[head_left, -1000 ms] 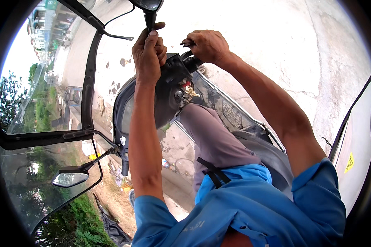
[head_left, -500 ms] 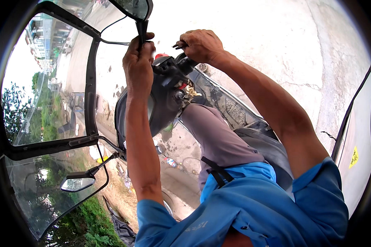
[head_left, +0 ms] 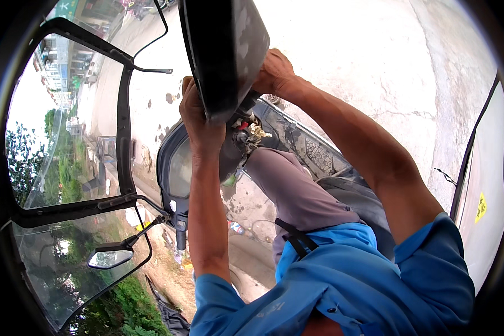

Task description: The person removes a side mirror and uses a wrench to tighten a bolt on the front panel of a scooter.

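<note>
A large black rear-view mirror (head_left: pixel 221 56) fills the upper middle, its dark housing close to me and covering much of what lies behind. My left hand (head_left: pixel 206 131) is closed at its lower end, with curled fingers partly behind the housing. On the other side, my right hand (head_left: pixel 275 73) is bent inward against the mirror's edge. Its fingertips, and anything in them, are hidden by the housing. Below both hands is the scooter's dark front cowl (head_left: pixel 176 157), with a gold crumpled bit (head_left: pixel 257 132) near the ignition area.
A black-framed windscreen (head_left: pixel 126 126) stands at the left, with a thin black rod (head_left: pixel 154 70) jutting from its frame. Another mirror (head_left: pixel 111 256) is mounted lower left, near a handlebar grip (head_left: pixel 180 241). A pale panel (head_left: pixel 470 246) with a yellow sticker rises at the right.
The mirror has swung down and toward me, now hiding the handlebar's middle. My left hand moved lower and rightward; the dark-jawed tool seen in my right hand is out of sight.
</note>
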Motion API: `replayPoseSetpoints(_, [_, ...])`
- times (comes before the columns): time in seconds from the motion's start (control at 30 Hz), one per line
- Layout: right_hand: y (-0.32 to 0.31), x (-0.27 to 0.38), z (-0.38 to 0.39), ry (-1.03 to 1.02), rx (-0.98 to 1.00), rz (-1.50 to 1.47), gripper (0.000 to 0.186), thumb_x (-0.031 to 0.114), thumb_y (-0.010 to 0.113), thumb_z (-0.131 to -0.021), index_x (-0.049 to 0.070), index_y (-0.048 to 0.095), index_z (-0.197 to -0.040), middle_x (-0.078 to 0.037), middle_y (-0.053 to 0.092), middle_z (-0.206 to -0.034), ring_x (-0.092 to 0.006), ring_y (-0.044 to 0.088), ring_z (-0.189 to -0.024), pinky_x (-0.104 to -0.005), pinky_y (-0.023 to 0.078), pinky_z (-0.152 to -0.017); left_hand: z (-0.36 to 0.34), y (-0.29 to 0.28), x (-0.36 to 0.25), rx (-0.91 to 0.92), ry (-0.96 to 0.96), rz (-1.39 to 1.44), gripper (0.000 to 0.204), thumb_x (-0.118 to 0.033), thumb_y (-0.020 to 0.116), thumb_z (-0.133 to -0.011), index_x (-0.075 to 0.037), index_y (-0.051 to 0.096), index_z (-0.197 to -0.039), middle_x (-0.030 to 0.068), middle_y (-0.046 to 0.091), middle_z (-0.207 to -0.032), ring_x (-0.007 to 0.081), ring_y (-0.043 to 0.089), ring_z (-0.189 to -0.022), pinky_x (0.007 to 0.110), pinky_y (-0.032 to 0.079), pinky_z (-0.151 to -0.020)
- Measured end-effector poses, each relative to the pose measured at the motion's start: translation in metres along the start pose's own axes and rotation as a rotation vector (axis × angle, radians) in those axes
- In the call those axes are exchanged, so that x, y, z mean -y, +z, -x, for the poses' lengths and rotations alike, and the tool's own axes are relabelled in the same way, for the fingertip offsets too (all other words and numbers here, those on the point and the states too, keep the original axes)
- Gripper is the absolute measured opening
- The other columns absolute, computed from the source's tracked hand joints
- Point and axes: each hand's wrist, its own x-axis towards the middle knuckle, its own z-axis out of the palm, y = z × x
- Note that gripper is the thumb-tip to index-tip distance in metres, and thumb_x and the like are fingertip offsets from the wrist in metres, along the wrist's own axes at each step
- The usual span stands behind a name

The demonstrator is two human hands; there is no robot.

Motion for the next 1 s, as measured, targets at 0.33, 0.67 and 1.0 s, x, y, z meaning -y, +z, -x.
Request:
replayPoseSetpoints(0.33, [0.007, -0.005, -0.001, -0.016, -0.023, -0.064, 0.013, 0.015, 0.061, -0.083, 0.008, 0.071, -0.087, -0.009, 0.073, -0.088, -0.0323, 0.070, -0.087, -0.0451, 0.054, -0.081, -0.004, -0.002, -0.012, -0.046, -0.198, 0.573, 0.031, -0.026, 0.054, -0.107, -0.004, 0.048, -0.085, 0.0038, 0.042, -0.090, 0.0158, 0.037, -0.089, 0.032, 0.031, -0.086])
replayPoseSetpoints(0.67, [0.000, -0.002, -0.001, 0.029, 0.044, -0.004, 0.014, 0.016, 0.061, -0.081, 0.009, 0.072, -0.087, -0.011, 0.073, -0.088, -0.0344, 0.070, -0.084, -0.0455, 0.054, -0.079, 0.008, -0.002, -0.009, -0.202, -0.247, 1.104, 0.039, -0.037, 0.042, -0.113, -0.017, 0.032, -0.081, 0.0014, 0.037, -0.072, 0.0172, 0.037, -0.075, 0.034, 0.036, -0.079])
replayPoseSetpoints(1.0, [0.004, -0.002, -0.001, 0.019, 0.036, 0.038, 0.014, 0.016, 0.062, -0.080, 0.009, 0.072, -0.087, -0.012, 0.073, -0.086, -0.0348, 0.071, -0.083, -0.0458, 0.055, -0.078, -0.026, -0.017, 0.009, -0.233, -0.571, 1.054, 0.033, -0.044, 0.052, -0.109, -0.014, 0.042, -0.101, -0.0006, 0.038, -0.060, 0.0070, 0.026, -0.052, 0.025, 0.019, -0.045])
